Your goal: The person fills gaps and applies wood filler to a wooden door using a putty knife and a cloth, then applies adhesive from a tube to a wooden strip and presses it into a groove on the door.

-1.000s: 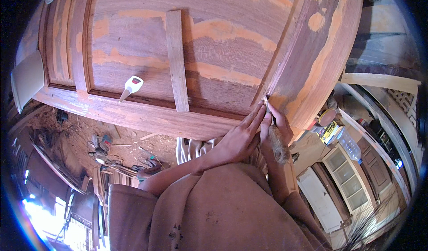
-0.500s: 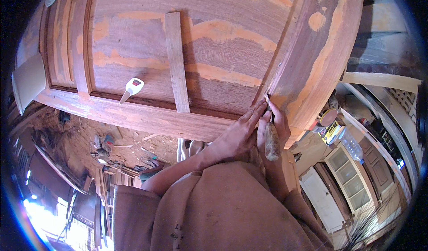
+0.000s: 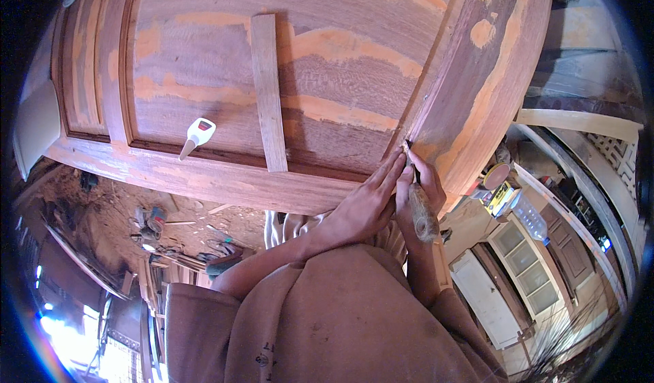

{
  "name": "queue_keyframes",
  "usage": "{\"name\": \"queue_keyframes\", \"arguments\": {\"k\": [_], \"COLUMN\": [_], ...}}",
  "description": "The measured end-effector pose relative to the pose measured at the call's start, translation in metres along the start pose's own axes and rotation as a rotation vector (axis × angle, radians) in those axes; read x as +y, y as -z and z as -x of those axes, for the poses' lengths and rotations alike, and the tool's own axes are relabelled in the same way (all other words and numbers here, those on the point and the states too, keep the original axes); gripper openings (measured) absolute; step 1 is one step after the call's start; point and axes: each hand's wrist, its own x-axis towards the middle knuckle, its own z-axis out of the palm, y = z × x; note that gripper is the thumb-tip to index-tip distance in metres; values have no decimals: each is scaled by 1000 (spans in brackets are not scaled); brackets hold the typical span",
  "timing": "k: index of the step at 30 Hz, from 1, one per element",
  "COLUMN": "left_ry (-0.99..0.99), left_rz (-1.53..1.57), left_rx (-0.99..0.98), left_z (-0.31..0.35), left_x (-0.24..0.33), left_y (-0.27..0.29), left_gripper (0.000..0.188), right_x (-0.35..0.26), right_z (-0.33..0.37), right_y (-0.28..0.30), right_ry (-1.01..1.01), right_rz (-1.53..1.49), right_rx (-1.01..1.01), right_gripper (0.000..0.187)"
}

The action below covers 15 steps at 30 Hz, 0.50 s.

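Observation:
A large reddish-brown wooden panel [image 3: 340, 83] with raised frame strips and orange filler patches spreads in front of me. At its near right corner my right hand [image 3: 429, 179] grips a chisel [image 3: 425, 219], whose worn, rounded handle points back toward me. My left hand [image 3: 368, 209] reaches in from the left, its fingers long and pressed together against the tool near the blade. The chisel's tip meets the groove beside the right frame strip; fingers hide most of the blade. A loose narrow wood strip [image 3: 270, 93] lies across the panel, left of my hands.
A white glue bottle [image 3: 200, 131] with a brown nozzle lies on the panel's near left. A pale container [image 3: 38, 128] stands at the left edge. Below are shavings and a power tool [image 3: 153, 221] on the floor. A plastic bottle [image 3: 530, 218] and sanding disc [image 3: 496, 175] sit at right.
The chisel's handle end has swung slightly to the right and up. Both hands stay at the same corner, and the whole view has shifted a little.

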Motion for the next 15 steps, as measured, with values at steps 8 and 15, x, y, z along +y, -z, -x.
{"name": "queue_keyframes", "arguments": {"k": [8,15], "left_ry": [18,-17], "left_rz": [80,-30], "left_rx": [5,-65], "left_z": [-7,-12], "left_x": [4,0], "left_y": [10,14], "left_gripper": [61,67], "right_x": [-4,-2], "right_z": [-1,3], "right_y": [-2,-11], "right_ry": [-32,-102], "right_rz": [41,38], "right_rx": [3,64], "right_gripper": [29,38]}}
